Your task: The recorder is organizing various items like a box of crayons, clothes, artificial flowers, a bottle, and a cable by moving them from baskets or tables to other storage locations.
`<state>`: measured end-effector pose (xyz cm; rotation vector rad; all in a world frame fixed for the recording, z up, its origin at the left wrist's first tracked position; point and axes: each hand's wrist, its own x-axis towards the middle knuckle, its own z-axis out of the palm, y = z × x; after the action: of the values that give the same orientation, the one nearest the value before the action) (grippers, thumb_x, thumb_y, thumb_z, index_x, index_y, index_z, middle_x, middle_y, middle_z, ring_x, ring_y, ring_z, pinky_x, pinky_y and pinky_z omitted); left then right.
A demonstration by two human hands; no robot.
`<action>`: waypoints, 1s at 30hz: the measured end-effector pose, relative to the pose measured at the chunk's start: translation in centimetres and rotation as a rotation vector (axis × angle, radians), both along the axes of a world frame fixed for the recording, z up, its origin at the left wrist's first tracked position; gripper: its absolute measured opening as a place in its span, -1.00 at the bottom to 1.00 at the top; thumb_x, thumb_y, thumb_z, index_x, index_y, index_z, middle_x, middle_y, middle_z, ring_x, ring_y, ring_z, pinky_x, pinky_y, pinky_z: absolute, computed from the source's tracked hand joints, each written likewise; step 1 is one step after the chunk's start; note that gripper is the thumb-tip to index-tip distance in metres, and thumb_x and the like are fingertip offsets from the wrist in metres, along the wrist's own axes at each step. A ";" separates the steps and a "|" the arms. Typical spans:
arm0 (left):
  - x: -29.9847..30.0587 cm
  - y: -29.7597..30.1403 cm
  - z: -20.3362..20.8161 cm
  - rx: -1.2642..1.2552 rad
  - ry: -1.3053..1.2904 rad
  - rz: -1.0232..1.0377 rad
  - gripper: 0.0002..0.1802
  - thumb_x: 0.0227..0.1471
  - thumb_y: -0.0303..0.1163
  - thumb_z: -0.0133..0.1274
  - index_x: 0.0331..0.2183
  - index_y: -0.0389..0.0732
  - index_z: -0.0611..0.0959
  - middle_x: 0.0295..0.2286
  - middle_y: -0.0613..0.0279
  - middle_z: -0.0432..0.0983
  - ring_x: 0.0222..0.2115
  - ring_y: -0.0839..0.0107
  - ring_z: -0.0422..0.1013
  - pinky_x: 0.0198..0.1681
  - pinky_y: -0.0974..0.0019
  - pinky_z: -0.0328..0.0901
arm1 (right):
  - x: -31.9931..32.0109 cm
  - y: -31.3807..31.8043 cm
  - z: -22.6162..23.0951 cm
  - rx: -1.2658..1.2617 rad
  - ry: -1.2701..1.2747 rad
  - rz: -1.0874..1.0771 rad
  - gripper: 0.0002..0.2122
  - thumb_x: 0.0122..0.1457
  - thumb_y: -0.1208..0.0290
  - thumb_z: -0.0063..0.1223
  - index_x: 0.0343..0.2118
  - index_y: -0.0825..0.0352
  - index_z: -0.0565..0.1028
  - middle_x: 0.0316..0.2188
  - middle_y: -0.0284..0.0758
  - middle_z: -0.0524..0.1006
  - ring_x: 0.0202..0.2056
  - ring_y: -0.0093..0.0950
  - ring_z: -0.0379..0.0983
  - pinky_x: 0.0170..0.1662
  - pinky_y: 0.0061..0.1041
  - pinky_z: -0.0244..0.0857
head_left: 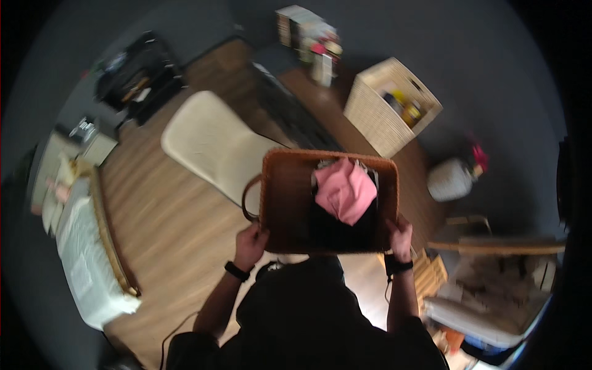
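A brown rectangular basket (290, 206) with a braided rim and a loop handle on its left side is held up in front of my body. My left hand (251, 245) grips its near left corner, and my right hand (399, 239) grips the near right corner. Inside, toward the right, lies a crumpled pink cloth (346, 191) over dark fabric (336, 231). The basket's left half shows its bare brown bottom. Both hands have their fingers partly hidden by the basket wall.
Beyond the basket stands a cream chair (216, 145). A woven cream bin (379, 114) with yellow items sits on a wooden surface, near a white vase (450, 180). On the left is a bed (92, 271); a cushioned seat (493, 296) stands at right. An open black case (142, 80) lies far left.
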<state>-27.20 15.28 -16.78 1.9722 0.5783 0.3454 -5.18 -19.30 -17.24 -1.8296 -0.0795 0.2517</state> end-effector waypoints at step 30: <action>-32.6 9.8 2.9 -0.236 -0.392 1.196 -0.94 -0.07 -0.51 -0.02 -0.44 -0.23 0.54 -0.57 0.36 0.42 -0.55 0.51 0.31 -0.48 0.38 0.26 | -14.5 41.7 -7.8 -0.185 0.025 1.072 -0.84 -0.05 0.46 0.13 -0.42 0.43 0.58 -0.58 -0.29 0.56 -0.48 -0.53 0.48 -0.37 -0.47 0.35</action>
<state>-59.82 25.11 -13.90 1.0833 1.4072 1.2791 -19.69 22.41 -25.07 -1.8044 -1.0555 1.0475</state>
